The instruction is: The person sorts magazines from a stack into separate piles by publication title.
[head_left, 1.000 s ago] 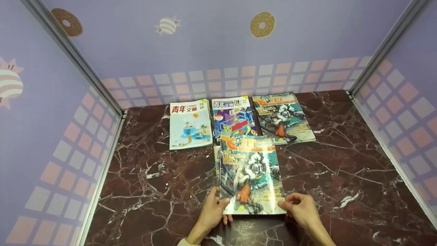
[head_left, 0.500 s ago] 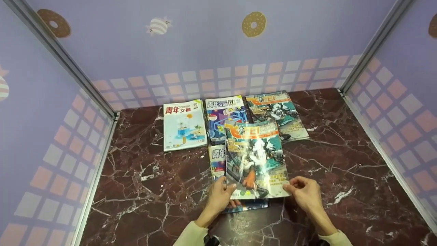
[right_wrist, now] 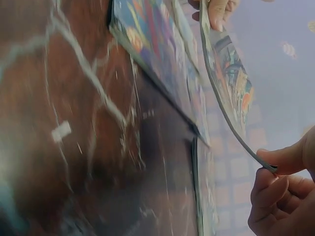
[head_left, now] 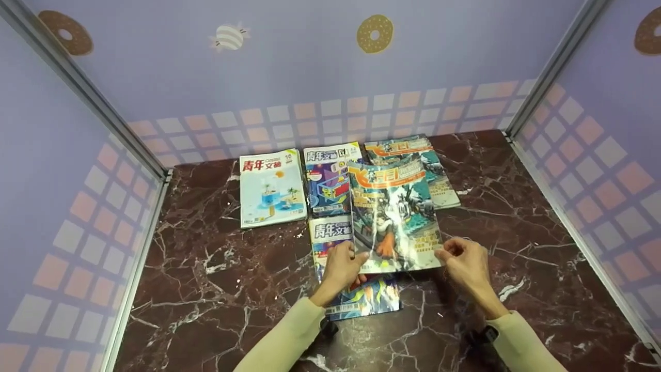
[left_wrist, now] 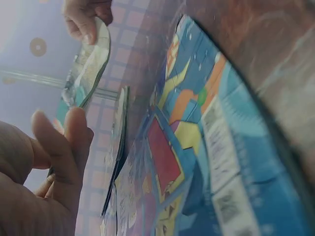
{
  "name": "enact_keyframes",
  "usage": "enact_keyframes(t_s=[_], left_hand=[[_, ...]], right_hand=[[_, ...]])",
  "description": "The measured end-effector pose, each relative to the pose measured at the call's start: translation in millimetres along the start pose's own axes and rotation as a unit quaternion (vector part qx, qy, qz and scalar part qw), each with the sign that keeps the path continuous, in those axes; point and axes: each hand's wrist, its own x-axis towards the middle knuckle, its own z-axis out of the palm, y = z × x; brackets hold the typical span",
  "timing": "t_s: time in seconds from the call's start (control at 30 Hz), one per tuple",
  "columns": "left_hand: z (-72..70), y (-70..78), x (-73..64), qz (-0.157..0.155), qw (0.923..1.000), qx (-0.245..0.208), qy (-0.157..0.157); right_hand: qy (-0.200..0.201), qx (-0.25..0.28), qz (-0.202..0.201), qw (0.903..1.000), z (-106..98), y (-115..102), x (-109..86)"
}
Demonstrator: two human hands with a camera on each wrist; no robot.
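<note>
Both hands hold a glossy magazine [head_left: 395,222] with an orange title above the table. My left hand [head_left: 343,266] grips its lower left edge, thumb on the cover. The right hand [head_left: 467,261] pinches its lower right corner between thumb and fingers, as the right wrist view also shows. Beneath it a purple and blue magazine [head_left: 364,302] lies on the table, partly covered by the left hand and the held magazine. Behind, another orange-titled magazine [head_left: 444,191] is partly hidden by the held one.
A magazine with a pale island cover [head_left: 271,196] lies at the back left. Beside it rests a purple magazine [head_left: 325,191], its right part covered. The dark red marbled table [head_left: 217,289] is enclosed by lilac panels [head_left: 299,62] at the back and sides.
Both hands have raised the orange-titled magazine and carried it away from me and slightly right. More of the purple and blue magazine underneath has come into sight. The head view has shifted a little.
</note>
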Motion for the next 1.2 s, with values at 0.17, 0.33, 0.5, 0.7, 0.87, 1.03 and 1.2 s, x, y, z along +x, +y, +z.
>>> enact_keyframes(t_s=[0.17,0.33,0.5,0.7,0.87,1.03,1.2], left_hand=[[11.5,8.1,18.9,-0.007,0.9995,0.029,0.01],[21.6,4.0,52.4,0.0,0.9979,0.062,0.017],[37.4,-32.0,112.6,0.046,0.9882,0.144,0.025],[50.6,-36.7,154.3,0.044,0.9811,0.187,0.022],[55.6,-18.7,165.4,0.038,0.9852,0.166,0.023],[60.0,-21.3,186.2,0.037,0.986,0.161,0.02],[61.1,-26.7,205.7,0.026,0.9854,0.168,0.007]], right_hand=[[0.009,-0.017,-0.012,0.9998,-1,8,18.9],[0.016,-0.028,-0.024,0.9992,-1,15,41.0],[0.023,-0.033,-0.029,0.9988,3,22,65.0],[0.034,-0.047,-0.053,0.9969,4,31,89.7],[0.031,-0.058,-0.065,0.9957,7,35,110.4],[0.035,-0.07,-0.061,0.9951,12,38,128.3],[0.034,-0.074,-0.057,0.995,17,38,142.8]])
